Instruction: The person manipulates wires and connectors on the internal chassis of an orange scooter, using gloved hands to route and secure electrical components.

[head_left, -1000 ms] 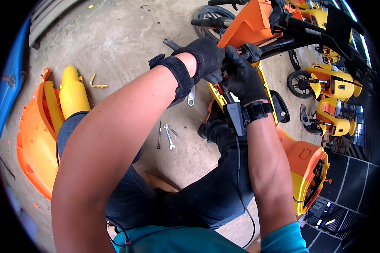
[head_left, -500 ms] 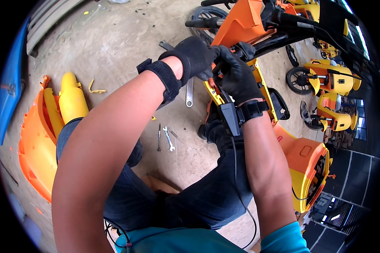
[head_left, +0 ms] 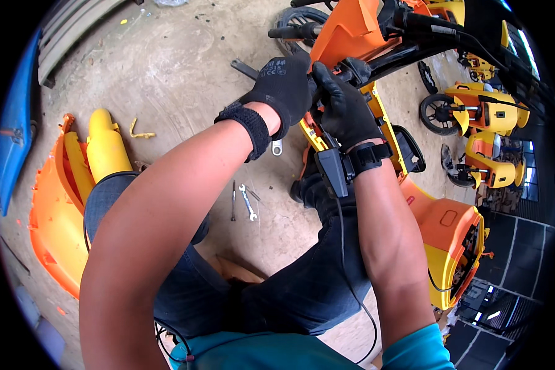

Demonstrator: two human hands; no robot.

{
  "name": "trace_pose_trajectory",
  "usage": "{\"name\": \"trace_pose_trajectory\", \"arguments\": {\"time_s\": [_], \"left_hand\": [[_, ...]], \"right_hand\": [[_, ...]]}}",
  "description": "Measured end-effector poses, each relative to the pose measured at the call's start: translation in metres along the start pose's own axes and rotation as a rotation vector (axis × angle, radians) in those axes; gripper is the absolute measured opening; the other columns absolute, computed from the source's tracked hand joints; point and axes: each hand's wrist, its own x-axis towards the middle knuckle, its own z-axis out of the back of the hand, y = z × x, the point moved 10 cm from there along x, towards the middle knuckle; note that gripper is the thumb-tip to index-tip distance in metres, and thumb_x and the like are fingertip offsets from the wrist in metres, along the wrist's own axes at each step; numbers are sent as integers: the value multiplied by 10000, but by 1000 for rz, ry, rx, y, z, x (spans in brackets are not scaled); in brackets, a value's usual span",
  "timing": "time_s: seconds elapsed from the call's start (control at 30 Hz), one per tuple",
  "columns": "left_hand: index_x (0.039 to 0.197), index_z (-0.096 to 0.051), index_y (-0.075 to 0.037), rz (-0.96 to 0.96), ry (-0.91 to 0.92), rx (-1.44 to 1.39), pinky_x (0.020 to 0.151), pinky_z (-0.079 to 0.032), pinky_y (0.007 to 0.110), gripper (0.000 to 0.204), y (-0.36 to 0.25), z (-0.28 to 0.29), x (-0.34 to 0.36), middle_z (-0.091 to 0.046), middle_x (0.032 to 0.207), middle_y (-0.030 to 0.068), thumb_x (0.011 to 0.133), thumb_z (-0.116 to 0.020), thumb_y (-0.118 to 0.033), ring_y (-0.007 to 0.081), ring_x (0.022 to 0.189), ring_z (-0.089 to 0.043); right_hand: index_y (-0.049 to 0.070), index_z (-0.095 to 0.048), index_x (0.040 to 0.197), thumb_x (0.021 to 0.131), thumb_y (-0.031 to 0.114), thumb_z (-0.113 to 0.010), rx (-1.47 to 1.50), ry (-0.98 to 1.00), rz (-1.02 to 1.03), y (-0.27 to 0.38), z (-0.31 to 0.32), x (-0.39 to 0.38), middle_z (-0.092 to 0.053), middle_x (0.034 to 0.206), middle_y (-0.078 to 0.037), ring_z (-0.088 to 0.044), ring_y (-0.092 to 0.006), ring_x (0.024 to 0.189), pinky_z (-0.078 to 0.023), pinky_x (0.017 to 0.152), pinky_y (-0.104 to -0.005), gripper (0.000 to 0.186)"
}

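Both hands, in black gloves, meet at the body of an orange and yellow scooter (head_left: 346, 38). My left hand (head_left: 283, 87) is closed, its back turned up, and what its fingers hold is hidden. Beside it my right hand (head_left: 346, 111) is closed too, thumb and fingers bent against the left fingertips; anything in them is too small to make out. Below the hands runs a yellow panel edge (head_left: 314, 136). A large spanner (head_left: 277, 148) lies on the floor, partly covered by my left hand. A dark metal bar (head_left: 243, 68) sticks out beyond that hand.
Between my legs lie a small open-ended spanner (head_left: 248, 202) and a thin screwdriver-like rod (head_left: 233, 201). An orange shell (head_left: 52, 216), a yellow cover (head_left: 106, 143) and a bent yellow piece (head_left: 141, 129) rest at left. Yellow scooters (head_left: 487, 114) stand at right.
My left hand has rolled over, so the back of its glove faces up, and its wrist has shifted slightly. My right hand stays nearly in place, its thumb straighter.
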Motion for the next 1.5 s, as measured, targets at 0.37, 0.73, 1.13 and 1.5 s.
{"name": "trace_pose_trajectory", "arguments": {"time_s": [0.37,0.73,1.13,1.5], "left_hand": [[911,-596,34,275,400,-321,642,-562,315,316,18,-26,3,-664,771,135,927,-626,-280,221,687,-685],[992,-634,3,29,-22,152,760,-502,405,255,7,4,13,-663,891,205,859,-663,-213,341,824,-641],[1193,-602,-72,-105,-128,126,847,-515,400,354,-2,8,12,-671,1029,182,840,-624,-54,350,974,-640],[1175,-617,-90,2,104,114,905,-493,402,296,6,-12,20,-668,1078,166,886,-583,-148,327,1031,-627]], "right_hand": [[77,-533,1287,738,-66,-652,17,-42,51,-3,4,-4,-664,818,-95,-654,-275,795,-525,698,-347,580],[65,-543,1274,715,-59,-715,178,10,-53,-19,-4,-3,-667,931,-96,-667,-246,862,-536,753,-322,598],[55,-526,1303,951,216,-578,872,147,-313,-41,-30,-9,-599,1056,-24,-541,-146,1040,-486,867,-351,390],[48,-536,1189,822,202,-724,692,-154,-354,-52,-14,-11,-632,1037,-46,-600,-179,982,-498,843,-334,440]]}}
